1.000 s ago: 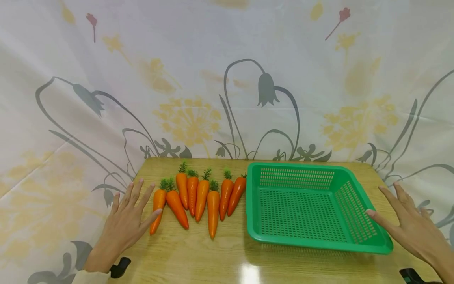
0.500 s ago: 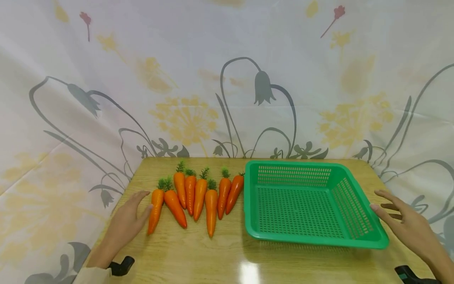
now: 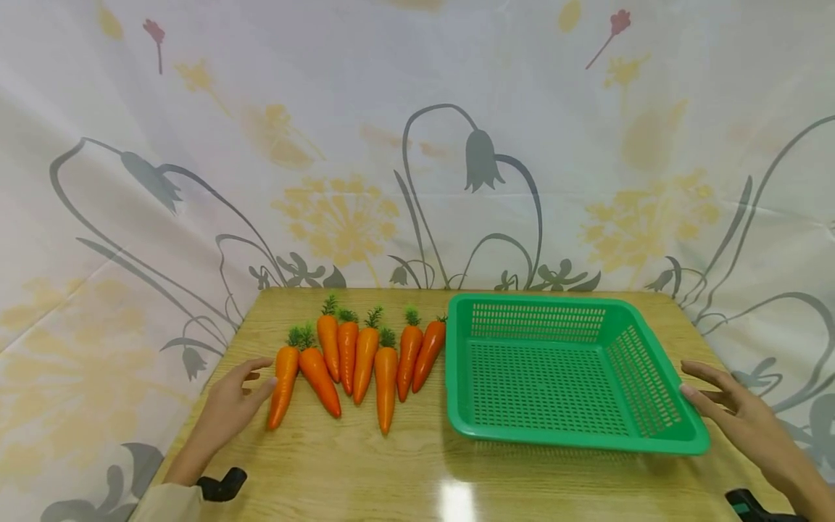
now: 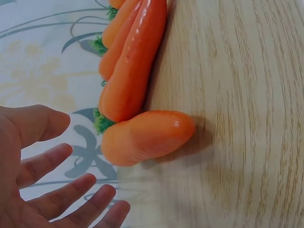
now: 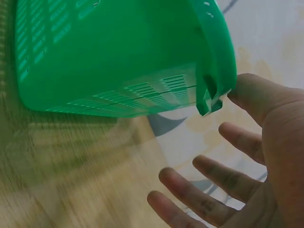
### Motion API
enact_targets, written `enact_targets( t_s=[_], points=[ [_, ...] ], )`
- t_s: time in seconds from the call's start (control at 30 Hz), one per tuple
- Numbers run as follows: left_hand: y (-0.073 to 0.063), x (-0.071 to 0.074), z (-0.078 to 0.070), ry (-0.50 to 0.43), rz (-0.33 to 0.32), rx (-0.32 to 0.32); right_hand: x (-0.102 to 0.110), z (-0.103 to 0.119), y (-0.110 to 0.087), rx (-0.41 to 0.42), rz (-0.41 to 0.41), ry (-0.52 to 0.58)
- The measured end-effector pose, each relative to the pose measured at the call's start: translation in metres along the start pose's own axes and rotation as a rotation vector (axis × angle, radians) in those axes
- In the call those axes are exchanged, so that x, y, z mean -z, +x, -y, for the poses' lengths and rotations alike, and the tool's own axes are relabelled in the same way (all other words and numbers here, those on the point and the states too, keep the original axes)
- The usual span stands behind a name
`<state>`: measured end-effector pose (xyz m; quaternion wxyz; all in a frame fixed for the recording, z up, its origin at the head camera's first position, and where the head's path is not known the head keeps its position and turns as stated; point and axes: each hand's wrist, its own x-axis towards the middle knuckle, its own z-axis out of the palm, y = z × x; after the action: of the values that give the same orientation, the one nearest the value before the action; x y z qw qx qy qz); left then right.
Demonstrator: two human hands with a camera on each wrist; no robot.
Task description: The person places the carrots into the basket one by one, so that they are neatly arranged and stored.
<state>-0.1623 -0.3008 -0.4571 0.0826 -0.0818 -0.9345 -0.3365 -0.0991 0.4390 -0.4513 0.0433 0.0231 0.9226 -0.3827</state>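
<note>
Several orange carrots (image 3: 386, 391) with green tops lie in a row on the left of the wooden table. My left hand (image 3: 228, 409) is beside the leftmost carrot (image 3: 283, 388), its fingers loosely bent. In the left wrist view a gap shows between those fingers (image 4: 61, 197) and that carrot (image 4: 147, 137). On the right stands a green plastic basket (image 3: 577, 439) with slotted walls. My right hand (image 3: 750, 420) is at the basket's right rim, its thumb at or very near the edge. The right wrist view shows its other fingers (image 5: 190, 194) spread outside the basket wall.
The basket stands just right of the rightmost carrot (image 3: 430, 355). Behind the wooden table (image 3: 339, 478) hangs a pale cloth (image 3: 313, 109) with a flower print. A black strap piece (image 3: 222, 484) is at my left wrist.
My left fingers were spread and raised and are now lower and more bent beside the leftmost carrot. The right hand has come down to the basket's rim. Carrots and basket stay in place.
</note>
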Motion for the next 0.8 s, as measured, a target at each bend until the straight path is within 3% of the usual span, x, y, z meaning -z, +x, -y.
enact_targets(
  t_s=[0.4,0.53,0.67,0.8],
  points=[
    [0.004,-0.002,0.010,-0.071,0.046,0.024,-0.007,-0.024,0.005,0.107,0.039,0.119],
    [0.005,-0.002,0.011,-0.098,0.076,0.044,-0.009,-0.027,0.006,0.122,0.093,0.238],
    [0.007,-0.003,0.013,-0.116,0.108,0.066,-0.011,-0.030,0.005,0.097,0.164,0.424],
    [0.009,-0.005,0.016,-0.138,0.129,0.057,-0.013,-0.032,0.006,0.104,0.193,0.496]
  ],
)
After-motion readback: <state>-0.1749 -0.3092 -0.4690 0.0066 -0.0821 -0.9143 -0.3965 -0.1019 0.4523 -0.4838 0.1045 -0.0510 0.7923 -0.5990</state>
